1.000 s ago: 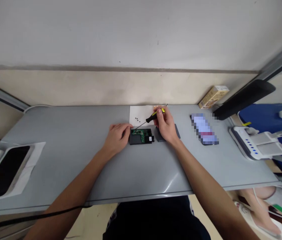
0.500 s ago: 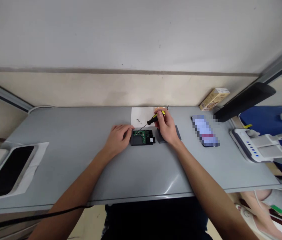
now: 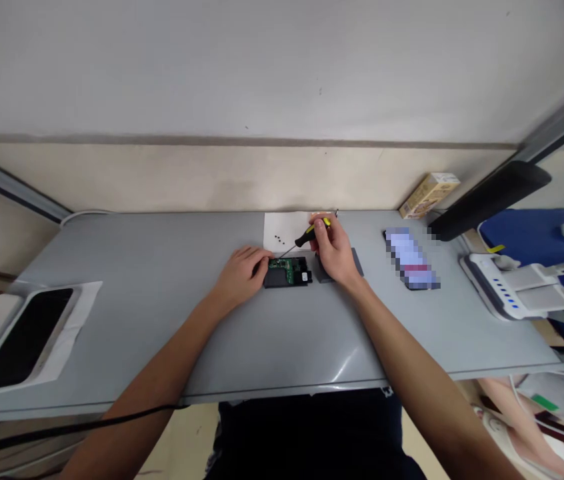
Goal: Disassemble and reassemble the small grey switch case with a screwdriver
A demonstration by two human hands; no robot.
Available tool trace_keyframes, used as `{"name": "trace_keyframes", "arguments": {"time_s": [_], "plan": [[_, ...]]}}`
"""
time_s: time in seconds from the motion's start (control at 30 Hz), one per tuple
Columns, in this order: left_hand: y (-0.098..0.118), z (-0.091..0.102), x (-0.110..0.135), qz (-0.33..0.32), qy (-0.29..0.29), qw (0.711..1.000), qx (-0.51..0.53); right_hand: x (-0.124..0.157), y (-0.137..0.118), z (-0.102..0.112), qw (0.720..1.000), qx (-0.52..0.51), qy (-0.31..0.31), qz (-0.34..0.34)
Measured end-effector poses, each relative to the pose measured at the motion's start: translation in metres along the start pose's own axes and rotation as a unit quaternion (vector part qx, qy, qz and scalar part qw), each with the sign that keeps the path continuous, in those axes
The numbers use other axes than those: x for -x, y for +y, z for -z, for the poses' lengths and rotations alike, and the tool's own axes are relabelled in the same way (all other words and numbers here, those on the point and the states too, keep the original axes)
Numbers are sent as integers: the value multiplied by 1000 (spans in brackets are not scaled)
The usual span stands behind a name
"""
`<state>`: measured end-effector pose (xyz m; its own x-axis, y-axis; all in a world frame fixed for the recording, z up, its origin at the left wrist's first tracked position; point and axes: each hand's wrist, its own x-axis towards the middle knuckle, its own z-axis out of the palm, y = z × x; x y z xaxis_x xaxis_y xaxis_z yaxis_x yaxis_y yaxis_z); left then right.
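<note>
A black plastic casing with a green circuit board (image 3: 289,272) in it lies on the grey table. At its left end, my left hand (image 3: 245,272) grips the edge between thumb and fingers. My right hand (image 3: 333,250) is closed around a black and yellow screwdriver (image 3: 307,235), tilted so its thin shaft reaches down to the board's upper left. Whether the tip sits in a screw is too small to tell. Partly beneath my right hand is a dark grey flat cover (image 3: 357,262). Several tiny dark screws (image 3: 279,239) rest on a white paper (image 3: 272,225) behind the casing.
To the right are a lit phone (image 3: 411,260), a small carton (image 3: 429,195), a black upright object (image 3: 492,200) and a white power strip (image 3: 507,287) with plugs. A dark-screened device (image 3: 27,340) lies on white paper at the left. Behind the table stands a wall (image 3: 187,177).
The view has shifted slightly. Both hands keep their places at the casing, and the screwdriver stays at the board's upper left.
</note>
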<state>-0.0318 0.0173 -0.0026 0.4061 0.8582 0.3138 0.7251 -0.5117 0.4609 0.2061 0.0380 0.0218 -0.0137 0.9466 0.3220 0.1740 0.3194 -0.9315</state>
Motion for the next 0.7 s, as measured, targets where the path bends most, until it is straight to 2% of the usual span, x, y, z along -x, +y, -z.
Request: {"name": "trace_keyframes", "arguments": {"time_s": [0.43,0.7], "plan": [[2,1,2,-13,-1,1000,-2,0,3,-2,1000,0,23,6],[5,-1,3,13,8,999,-29,0,2,-1,1000,1,12,0]]}}
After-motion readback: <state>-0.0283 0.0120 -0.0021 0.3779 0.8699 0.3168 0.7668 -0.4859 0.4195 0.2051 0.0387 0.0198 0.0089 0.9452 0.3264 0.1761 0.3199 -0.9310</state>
